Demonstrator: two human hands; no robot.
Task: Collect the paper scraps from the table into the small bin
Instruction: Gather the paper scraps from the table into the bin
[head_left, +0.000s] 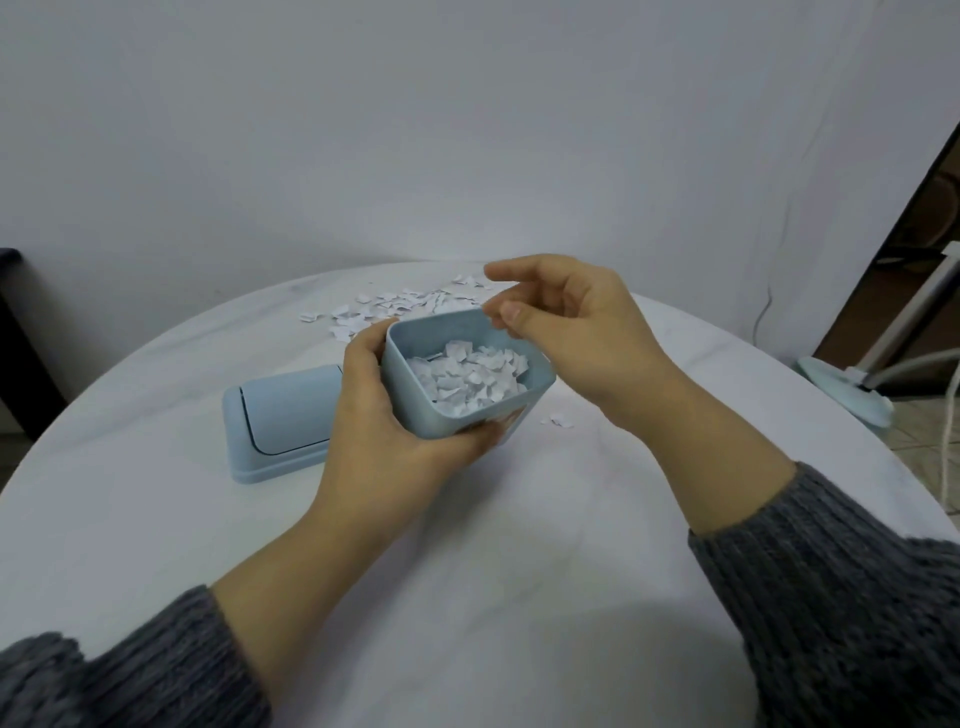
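Head view shows our left hand (387, 410) clasping the small blue bin (470, 374), tilted and half full, while our right hand (566, 317) hovers over its rim, fingers loosely spread and seemingly empty (mid-collection), so next we gather the far paper scraps (395, 306).

Small light-blue bin (470, 410), rectangular, rounded corners, open top, tilted toward the camera, held off the worktop (156, 519). Inside: loose heap of white paper scraps (467, 376), roughly half full. More white scraps (395, 306) scattered in a patch on the worktop's far side behind the bin. A few stray scraps (558, 420) lie just right of the bin.
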